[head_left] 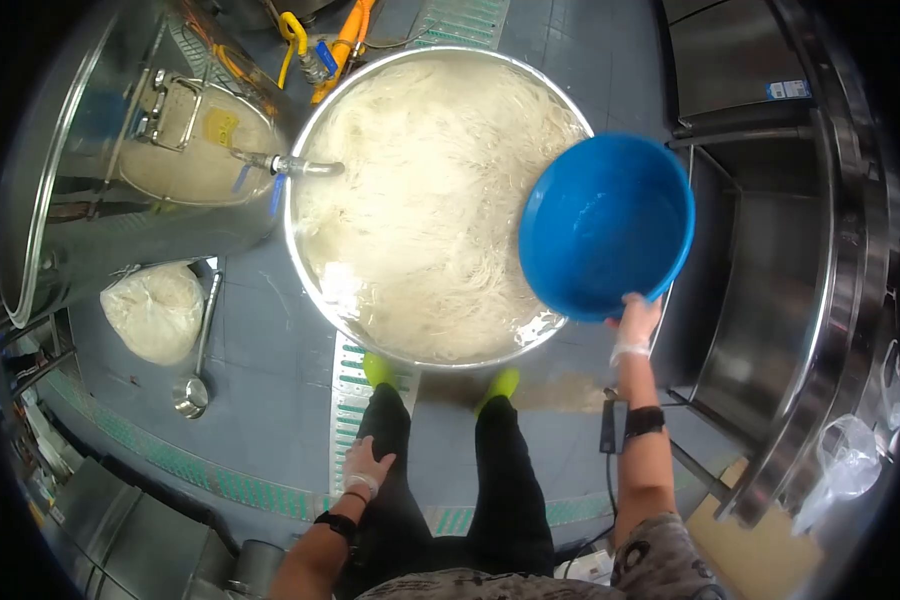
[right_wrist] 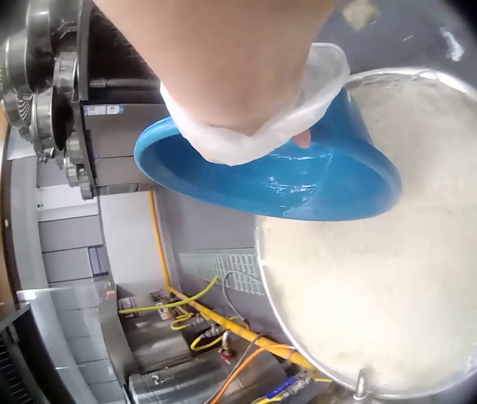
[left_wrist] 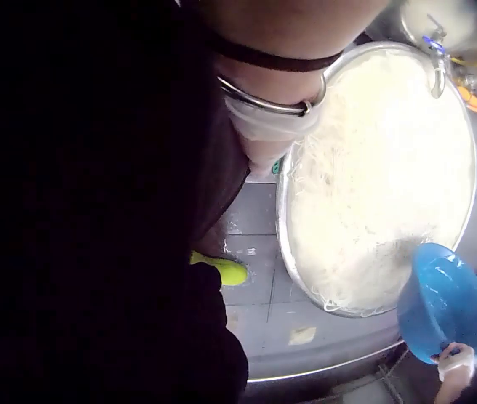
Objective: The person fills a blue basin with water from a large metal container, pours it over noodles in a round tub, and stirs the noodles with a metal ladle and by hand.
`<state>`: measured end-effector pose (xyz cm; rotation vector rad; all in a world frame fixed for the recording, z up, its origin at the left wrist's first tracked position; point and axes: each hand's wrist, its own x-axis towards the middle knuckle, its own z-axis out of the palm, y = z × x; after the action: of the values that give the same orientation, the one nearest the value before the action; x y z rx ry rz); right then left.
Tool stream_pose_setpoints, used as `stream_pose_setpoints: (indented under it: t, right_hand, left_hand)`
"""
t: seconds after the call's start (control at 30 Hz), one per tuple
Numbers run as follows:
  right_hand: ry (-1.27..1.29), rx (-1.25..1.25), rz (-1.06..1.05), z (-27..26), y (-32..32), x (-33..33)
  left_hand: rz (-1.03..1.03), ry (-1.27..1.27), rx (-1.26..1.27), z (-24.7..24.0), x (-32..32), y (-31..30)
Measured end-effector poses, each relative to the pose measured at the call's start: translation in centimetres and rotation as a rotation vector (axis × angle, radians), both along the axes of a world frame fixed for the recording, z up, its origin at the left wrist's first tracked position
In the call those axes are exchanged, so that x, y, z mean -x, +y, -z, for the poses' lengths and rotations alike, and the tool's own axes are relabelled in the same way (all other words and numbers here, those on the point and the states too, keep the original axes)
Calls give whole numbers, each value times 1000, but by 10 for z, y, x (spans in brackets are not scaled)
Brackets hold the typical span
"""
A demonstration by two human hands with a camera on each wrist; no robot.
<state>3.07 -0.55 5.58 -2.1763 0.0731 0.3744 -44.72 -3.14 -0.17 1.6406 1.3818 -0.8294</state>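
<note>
My right hand (head_left: pixel 638 322) grips the near rim of a round blue plastic basin (head_left: pixel 610 225), with a clear glove cuff at the wrist. The basin is tilted over the right edge of a wide round metal tub (head_left: pixel 292 235); in the right wrist view the inside of the basin (right_wrist: pixel 280 185) looks wet. Pale, thin noodle-like strands (head_left: pixel 440 200) lie in water and fill the tub. Lower down, my gloved left hand (head_left: pixel 366 464) rests on the left thigh with its fingers loose, holding nothing; in the left wrist view dark cloth hides most of that hand.
A metal faucet (head_left: pixel 315 168) reaches over the tub's left rim from a steel vat (head_left: pixel 80 200). On the floor at left lie a filled clear bag (head_left: pixel 155 312) and a long-handled ladle (head_left: pixel 191 394). Steel shelving (head_left: pixel 770 290) stands at right. Hoses (head_left: pixel 348 40) run behind the tub.
</note>
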Motion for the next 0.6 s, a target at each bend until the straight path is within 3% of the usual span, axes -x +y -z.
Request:
stream_pose_setpoints:
  t: [0.07, 0.13, 0.2, 0.23, 0.3, 0.4, 0.47, 0.6]
  right_hand:
    - [34, -4, -43, -7, 22, -33]
    - [-254, -65, -181, 17, 52, -74]
    - [-444, 279, -353, 43, 92, -110]
    - [-627, 449, -485, 36, 119, -100]
    - [-635, 644, -648, 51, 166, -88]
    - [-608, 658, -947, 95, 201, -57]
    - [-673, 725, -1083, 125, 197, -33]
    - [-630, 731, -1244, 113, 131, -9]
  left_hand:
    - [-35, 22, -36, 4, -17, -3]
    - [-26, 2, -147, 10, -34, -9]
    - [51, 66, -180, 19, -39, -21]
    - [46, 78, -242, 18, -44, -25]
    - [16, 59, -268, 19, -45, -30]
    - [-36, 65, -333, 22, -44, -37]
    - [-69, 62, -334, 20, -46, -39]
    - [-114, 26, -355, 17, -51, -47]
